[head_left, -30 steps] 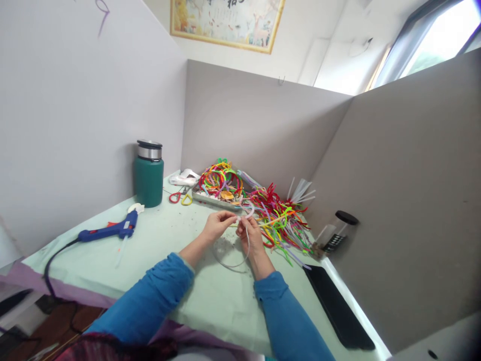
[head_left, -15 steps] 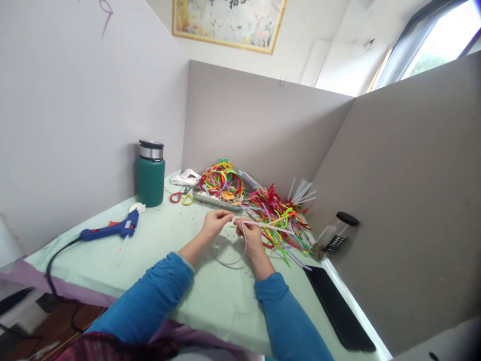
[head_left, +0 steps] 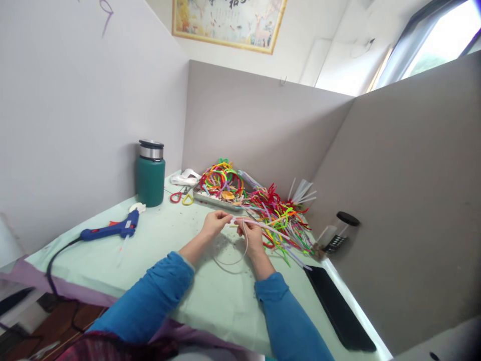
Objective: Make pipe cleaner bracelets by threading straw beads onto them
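Over the middle of the table, my left hand point(head_left: 216, 223) and my right hand point(head_left: 251, 235) work close together with pinched fingers. A pale pink pipe cleaner point(head_left: 273, 229) passes through my right hand, its free length pointing right. A thin whitish cord-like loop point(head_left: 232, 273) hangs from the fingers of my right hand and curves down over the table. My left fingertips close on a small whitish end between the hands; whether it belongs to the pipe cleaner or the loop I cannot tell.
Coloured pipe cleaners point(head_left: 276, 203) lie heaped behind my right hand, beside a tray point(head_left: 216, 201) of coloured loops. To the left are a green bottle point(head_left: 151, 180) and a blue glue gun point(head_left: 108, 230) with its cord. A black flat object point(head_left: 340, 308) lies right.
The pipe cleaner's free end has tilted slightly downward, and the hanging loop has shifted a little lower. Both hands keep nearly the same place and grip.
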The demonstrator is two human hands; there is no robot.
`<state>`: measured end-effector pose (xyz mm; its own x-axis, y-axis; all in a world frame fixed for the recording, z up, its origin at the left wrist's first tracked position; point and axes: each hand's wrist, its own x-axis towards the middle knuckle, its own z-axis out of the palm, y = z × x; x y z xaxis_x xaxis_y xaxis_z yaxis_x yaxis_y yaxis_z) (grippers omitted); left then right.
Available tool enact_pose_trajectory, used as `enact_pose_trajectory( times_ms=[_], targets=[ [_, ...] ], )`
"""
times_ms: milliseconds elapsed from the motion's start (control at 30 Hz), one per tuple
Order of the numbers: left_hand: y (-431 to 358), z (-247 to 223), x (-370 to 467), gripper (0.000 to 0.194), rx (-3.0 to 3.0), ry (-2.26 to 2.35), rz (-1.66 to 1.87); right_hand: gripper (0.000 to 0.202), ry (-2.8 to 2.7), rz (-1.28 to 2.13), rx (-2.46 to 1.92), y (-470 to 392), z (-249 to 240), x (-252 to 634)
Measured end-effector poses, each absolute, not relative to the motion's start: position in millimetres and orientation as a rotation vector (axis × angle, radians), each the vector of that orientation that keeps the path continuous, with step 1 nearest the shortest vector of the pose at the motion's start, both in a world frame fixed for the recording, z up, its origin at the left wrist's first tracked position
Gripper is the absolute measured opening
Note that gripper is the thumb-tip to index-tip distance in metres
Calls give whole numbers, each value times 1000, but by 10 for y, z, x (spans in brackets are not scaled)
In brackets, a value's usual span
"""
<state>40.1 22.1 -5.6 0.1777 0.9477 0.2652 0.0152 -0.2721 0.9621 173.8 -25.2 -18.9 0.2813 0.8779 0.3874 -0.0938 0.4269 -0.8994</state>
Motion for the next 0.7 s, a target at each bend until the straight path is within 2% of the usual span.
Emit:
enact_pose_trajectory(
  times_ms=[367, 700],
  targets=[
    [250, -125, 399, 28, 1691, 938, 1075, 22, -1110, 691, -948, -220, -221, 1809],
    [186, -136, 427, 24, 1731, 835, 929, 24, -1139, 776, -976, -189, -256, 1884]
  ],
)
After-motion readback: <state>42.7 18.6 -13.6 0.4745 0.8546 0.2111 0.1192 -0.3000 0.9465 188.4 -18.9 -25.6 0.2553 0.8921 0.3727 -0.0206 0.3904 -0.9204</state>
